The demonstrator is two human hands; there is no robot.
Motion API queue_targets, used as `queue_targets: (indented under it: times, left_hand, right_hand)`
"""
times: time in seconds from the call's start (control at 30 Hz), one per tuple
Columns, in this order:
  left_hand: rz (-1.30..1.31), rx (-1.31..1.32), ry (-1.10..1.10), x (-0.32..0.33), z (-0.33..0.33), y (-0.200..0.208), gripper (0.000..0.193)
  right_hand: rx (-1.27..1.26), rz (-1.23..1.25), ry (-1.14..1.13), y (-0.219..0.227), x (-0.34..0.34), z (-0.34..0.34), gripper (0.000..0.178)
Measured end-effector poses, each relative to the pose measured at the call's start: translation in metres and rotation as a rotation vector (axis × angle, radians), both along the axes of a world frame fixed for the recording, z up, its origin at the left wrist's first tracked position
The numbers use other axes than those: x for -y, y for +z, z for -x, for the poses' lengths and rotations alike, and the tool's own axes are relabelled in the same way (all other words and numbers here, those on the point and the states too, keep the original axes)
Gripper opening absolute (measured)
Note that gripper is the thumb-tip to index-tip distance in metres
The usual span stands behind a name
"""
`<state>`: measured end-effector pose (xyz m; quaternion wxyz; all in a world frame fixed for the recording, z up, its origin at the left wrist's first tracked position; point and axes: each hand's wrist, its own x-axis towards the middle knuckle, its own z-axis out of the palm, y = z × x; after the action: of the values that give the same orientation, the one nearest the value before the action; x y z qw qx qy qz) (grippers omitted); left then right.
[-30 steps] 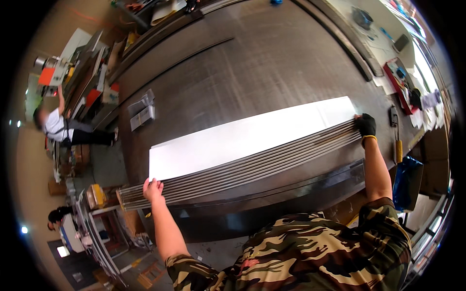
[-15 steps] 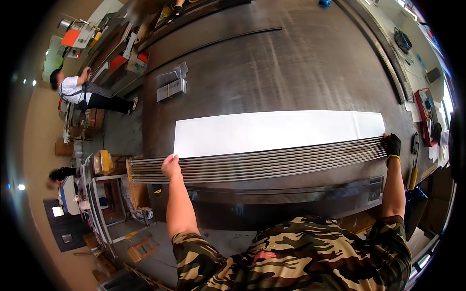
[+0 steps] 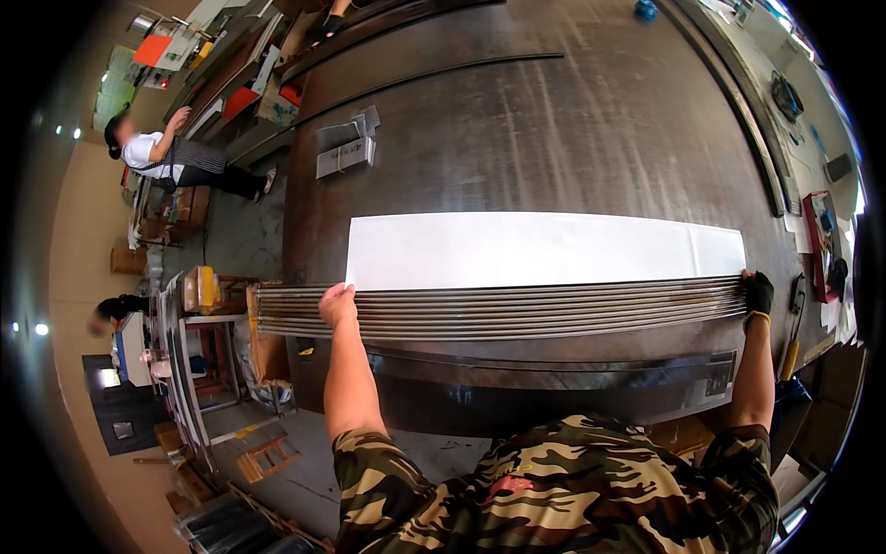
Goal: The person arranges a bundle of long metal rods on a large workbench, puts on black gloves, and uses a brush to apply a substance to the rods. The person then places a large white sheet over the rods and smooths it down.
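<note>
A long white sheet (image 3: 544, 247) lies across the dark table in front of me, its near edge along a row of several thin metal rods (image 3: 544, 311). At the sheet's near left corner my left hand (image 3: 338, 305), bare, is closed with thumb and fingers on the edge, over the rods. My right hand (image 3: 759, 294), in a black glove with a yellow cuff, is at the near right corner by the rods' right ends. Its fingertips are partly hidden, but they appear closed on the sheet's corner.
Beyond the sheet on the dark table (image 3: 461, 138) lie a bundle of grey pieces (image 3: 346, 155) and a long dark bar (image 3: 461, 69). A yellow-handled tool (image 3: 790, 355) is right of my glove. The rods' left ends reach a cardboard box (image 3: 268, 323). A co-worker (image 3: 175, 157) stands far left.
The view has shifted and turned slightly, moving the table's contents in the picture. Both my hands keep their places at the sheet's near corners. The co-worker's hand has risen.
</note>
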<state>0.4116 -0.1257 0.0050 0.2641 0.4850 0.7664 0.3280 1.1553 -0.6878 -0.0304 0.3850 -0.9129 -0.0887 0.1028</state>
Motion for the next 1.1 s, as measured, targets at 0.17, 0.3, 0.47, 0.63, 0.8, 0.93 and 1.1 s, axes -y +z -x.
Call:
queue_targets:
  times: [0.17,0.3,0.47,0.63,0.8,0.93,1.1]
  left_hand:
    - [0.024,-0.037,0.005,0.0,-0.006,0.005,0.023]
    - [0.025,-0.031,-0.004,0.0,-0.012,0.009,0.024]
    - [-0.017,0.052,0.002,-0.003,0.0,-0.001,0.022]
    - [0.096,0.021,0.076,-0.004,0.015,0.003,0.02]
    - [0.07,-0.057,0.138,-0.021,0.02,0.0,0.015]
    - [-0.151,-0.394,0.07,0.007,-0.029,0.015,0.006]
    - [-0.553,-0.33,-1.231,0.169,-0.186,0.054,0.046]
  right_hand:
    - [0.05,0.151,0.059,0.002,0.004,-0.005,0.032]
    - [0.002,-0.031,-0.001,-0.003,0.005,-0.003,0.023]
    - [-0.023,-0.052,-0.02,-0.005,0.002,-0.005,0.023]
    - [0.016,0.057,0.0,-0.005,-0.002,-0.004,0.025]
    - [0.147,0.176,-0.015,-0.026,0.015,-0.023,0.023]
    - [0.444,0.286,-0.064,-0.02,0.056,-0.024,0.024]
    - [0.485,-0.165,0.53,0.045,-0.126,0.193,0.051]
